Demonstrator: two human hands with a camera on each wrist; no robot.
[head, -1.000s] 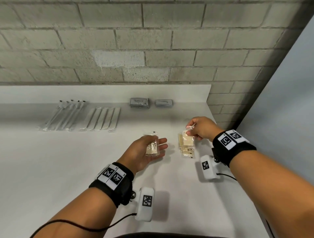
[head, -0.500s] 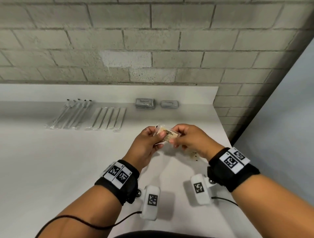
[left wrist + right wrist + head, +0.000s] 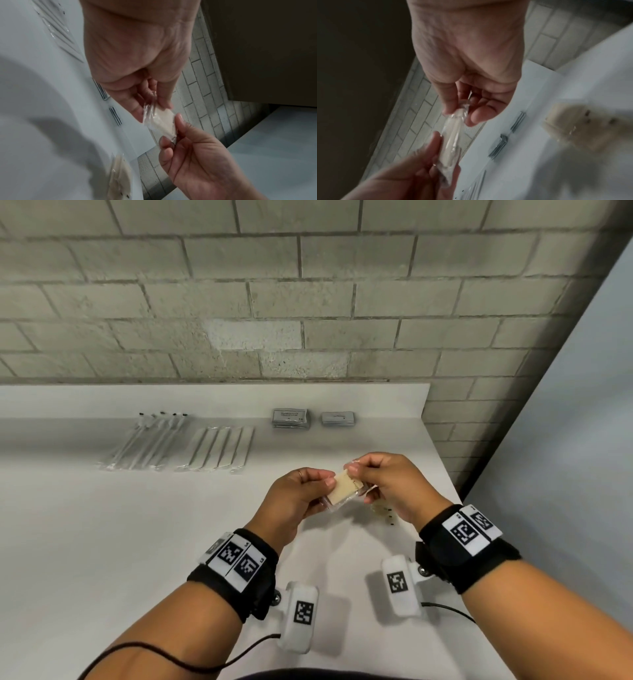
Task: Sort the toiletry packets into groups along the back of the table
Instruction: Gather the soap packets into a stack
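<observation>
Both hands held one cream packet (image 3: 344, 487) in the air above the table (image 3: 102, 542), toward its right side and well short of the back row. The left hand (image 3: 301, 494) had its grip pinching the packet's lower-left end between thumb and fingertips; the right hand (image 3: 387, 484) had its grip pinching the upper-right end in the same way. Held by both ends like that, it was probably being squared up or pulled apart from another clear wrapper before being laid down; whether one or two packets sat in the pinch could not be told.

The packet's long axis ran from about 8 o'clock to 2 o'clock in the head view, tilted, with its printed face upward.

More cream packets (image 3: 382, 510) lay on the table just under the right hand, presumably waiting unsorted. At the back, toward 11 o'clock, long clear-wrapped sticks (image 3: 154, 443) and flat white sleeves (image 3: 219, 448) lay side by side, ends toward the wall; toward 12 o'clock sat two grey packet stacks (image 3: 291, 418), kept apart by kind.
</observation>
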